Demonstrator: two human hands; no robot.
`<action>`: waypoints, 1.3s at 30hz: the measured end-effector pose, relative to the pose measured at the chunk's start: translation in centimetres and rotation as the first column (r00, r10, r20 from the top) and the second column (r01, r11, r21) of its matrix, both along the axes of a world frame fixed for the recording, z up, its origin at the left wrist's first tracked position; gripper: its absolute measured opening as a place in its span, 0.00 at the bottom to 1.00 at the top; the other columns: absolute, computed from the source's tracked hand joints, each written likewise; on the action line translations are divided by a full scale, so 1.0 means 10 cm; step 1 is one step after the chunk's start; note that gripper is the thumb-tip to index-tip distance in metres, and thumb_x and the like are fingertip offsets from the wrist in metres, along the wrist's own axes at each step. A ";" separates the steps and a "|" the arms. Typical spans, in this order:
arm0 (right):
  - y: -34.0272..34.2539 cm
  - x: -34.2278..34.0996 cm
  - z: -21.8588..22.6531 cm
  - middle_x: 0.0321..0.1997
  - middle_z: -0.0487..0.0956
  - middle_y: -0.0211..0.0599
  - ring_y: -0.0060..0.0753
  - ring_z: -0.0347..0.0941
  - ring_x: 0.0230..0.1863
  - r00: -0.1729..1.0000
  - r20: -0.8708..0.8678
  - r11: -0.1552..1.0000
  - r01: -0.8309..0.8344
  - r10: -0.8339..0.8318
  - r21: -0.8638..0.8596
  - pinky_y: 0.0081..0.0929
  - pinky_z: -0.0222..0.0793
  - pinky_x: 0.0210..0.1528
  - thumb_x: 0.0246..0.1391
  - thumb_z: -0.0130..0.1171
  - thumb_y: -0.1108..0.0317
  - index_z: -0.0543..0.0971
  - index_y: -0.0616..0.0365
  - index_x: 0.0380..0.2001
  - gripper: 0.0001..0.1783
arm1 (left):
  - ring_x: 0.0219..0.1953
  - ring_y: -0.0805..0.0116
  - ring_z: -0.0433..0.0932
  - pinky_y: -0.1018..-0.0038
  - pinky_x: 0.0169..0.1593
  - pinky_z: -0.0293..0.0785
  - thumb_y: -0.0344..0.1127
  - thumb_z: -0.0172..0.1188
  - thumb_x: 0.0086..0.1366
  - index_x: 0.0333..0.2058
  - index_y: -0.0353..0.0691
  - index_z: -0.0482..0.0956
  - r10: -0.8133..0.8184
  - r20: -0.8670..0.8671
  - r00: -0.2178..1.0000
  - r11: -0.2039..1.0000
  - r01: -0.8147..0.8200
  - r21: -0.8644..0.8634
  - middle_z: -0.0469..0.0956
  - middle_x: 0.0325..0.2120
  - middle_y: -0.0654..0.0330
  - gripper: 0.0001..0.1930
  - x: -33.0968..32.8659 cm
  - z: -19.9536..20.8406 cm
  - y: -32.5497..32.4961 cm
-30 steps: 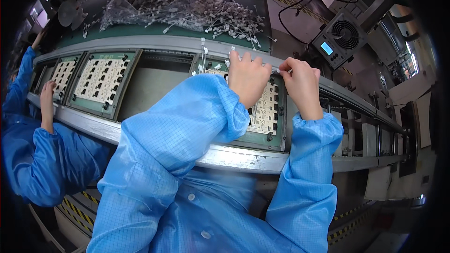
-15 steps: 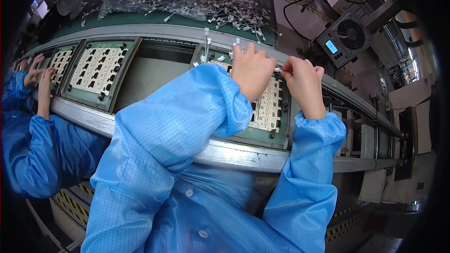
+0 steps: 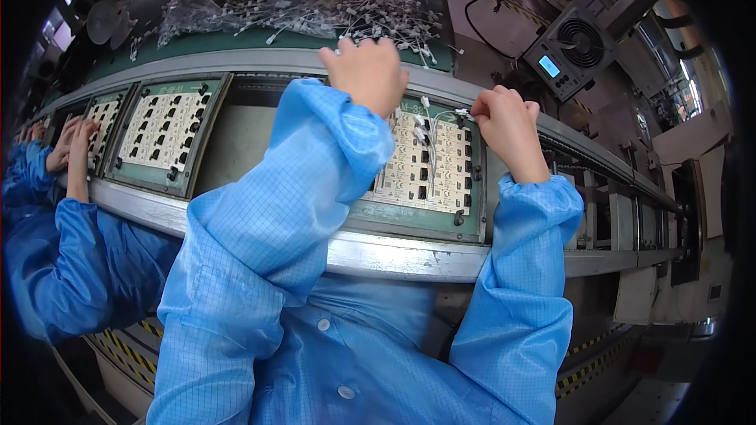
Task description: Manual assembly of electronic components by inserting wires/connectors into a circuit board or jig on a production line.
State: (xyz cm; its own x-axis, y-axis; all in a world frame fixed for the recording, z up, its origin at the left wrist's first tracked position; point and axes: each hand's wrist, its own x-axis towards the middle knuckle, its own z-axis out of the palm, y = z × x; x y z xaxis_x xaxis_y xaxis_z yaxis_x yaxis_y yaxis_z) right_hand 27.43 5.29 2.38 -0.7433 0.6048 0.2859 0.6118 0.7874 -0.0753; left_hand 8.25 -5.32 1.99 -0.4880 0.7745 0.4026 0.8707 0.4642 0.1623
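Pinching a white connector [image 3: 463,113] at the board-filled tray's [image 3: 405,220] corner is my right hand [image 3: 508,130]; my left hand's [image 3: 367,77] hold I can't tell.

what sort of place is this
Probably an electronics factory's assembly line: framed circuit boards sit between long metal rails, a heap of white-ended cables lies beyond them, and two people in view wear blue smocks.
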 end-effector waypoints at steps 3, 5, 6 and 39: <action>-0.02 0.00 0.00 0.32 0.77 0.31 0.37 0.72 0.43 1.000 -0.025 1.000 0.006 -0.006 0.002 0.38 0.55 0.48 0.49 0.59 0.74 0.80 0.54 0.30 0.04 | 0.45 0.54 0.77 0.49 0.48 0.65 0.52 0.61 0.59 0.39 0.44 0.81 0.058 -0.033 0.998 0.997 -0.060 -0.048 0.83 0.35 0.59 0.18 -0.05 -0.10 0.04; -0.04 -0.01 0.01 0.32 0.76 0.31 0.36 0.72 0.42 0.999 -0.031 1.000 0.010 -0.010 0.001 0.38 0.55 0.47 0.49 0.60 0.73 0.80 0.53 0.31 0.04 | 0.45 0.54 0.77 0.49 0.49 0.64 0.50 0.61 0.59 0.38 0.44 0.81 0.049 -0.035 0.998 0.997 -0.051 -0.053 0.83 0.35 0.59 0.17 -0.06 -0.15 0.08; -0.04 -0.02 0.02 0.31 0.76 0.30 0.35 0.72 0.41 0.999 -0.035 1.000 0.021 -0.021 -0.002 0.37 0.55 0.47 0.49 0.60 0.72 0.79 0.53 0.31 0.04 | 0.46 0.53 0.77 0.50 0.50 0.64 0.48 0.61 0.59 0.38 0.44 0.82 0.034 -0.036 0.999 0.998 -0.036 -0.060 0.83 0.36 0.59 0.15 -0.06 -0.17 0.10; -0.10 -0.31 -0.20 0.41 0.81 0.29 0.33 0.74 0.44 0.896 -0.389 0.964 -0.258 0.214 -0.063 0.37 0.55 0.56 0.55 0.54 0.73 0.82 0.51 0.38 0.10 | 0.44 0.54 0.80 0.55 0.50 0.64 0.24 0.55 0.58 0.38 0.44 0.81 -0.506 0.240 0.829 0.860 0.461 0.220 0.82 0.36 0.57 0.12 0.01 -0.19 0.06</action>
